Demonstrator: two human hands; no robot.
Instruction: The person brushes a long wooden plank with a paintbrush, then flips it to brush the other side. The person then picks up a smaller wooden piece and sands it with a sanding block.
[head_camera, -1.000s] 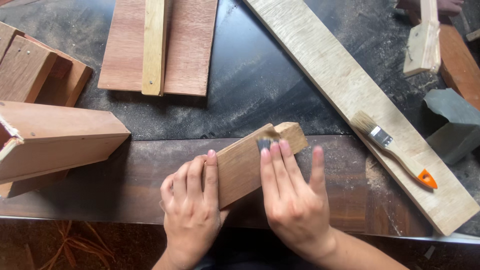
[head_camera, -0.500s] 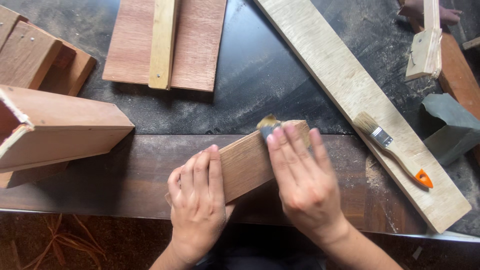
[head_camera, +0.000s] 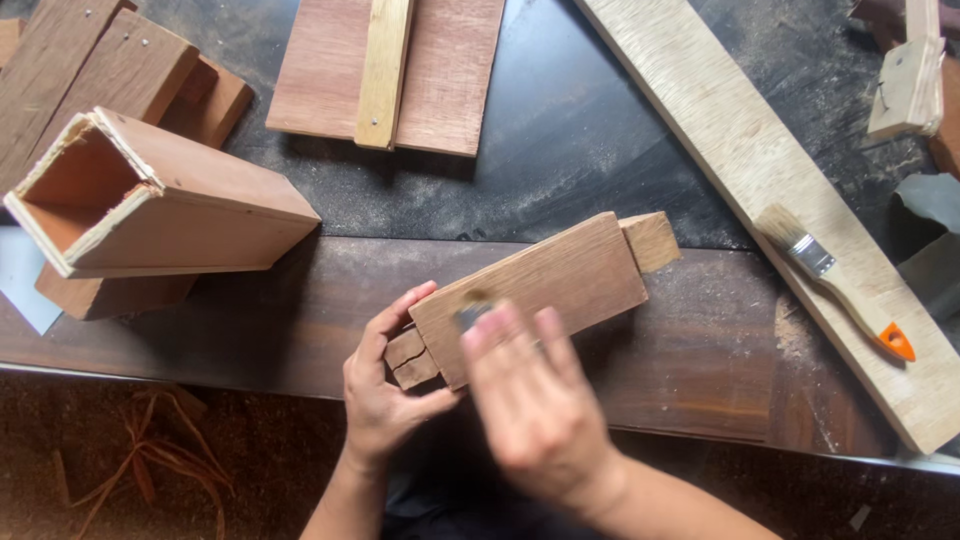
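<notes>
A flat wooden block (head_camera: 560, 275) with a narrower strip sticking out at both ends lies slantwise on the dark bench. My left hand (head_camera: 385, 395) grips its near end, thumb and fingers around the cracked strip. My right hand (head_camera: 530, 400) is blurred and lies flat on the block's near half. It presses a small grey piece of sandpaper (head_camera: 470, 312) under the fingertips against the top face.
An open-ended wooden box (head_camera: 180, 200) lies on its side at the left, with wood offcuts (head_camera: 90, 60) behind it. A board with a pale batten (head_camera: 400, 70) lies at the back. A long pale plank (head_camera: 740, 130) runs down the right, carrying a paintbrush (head_camera: 830, 280).
My right hand has slid with the sandpaper from the block's far end back to its near half. My left hand has shifted from lying on top to gripping the near end.
</notes>
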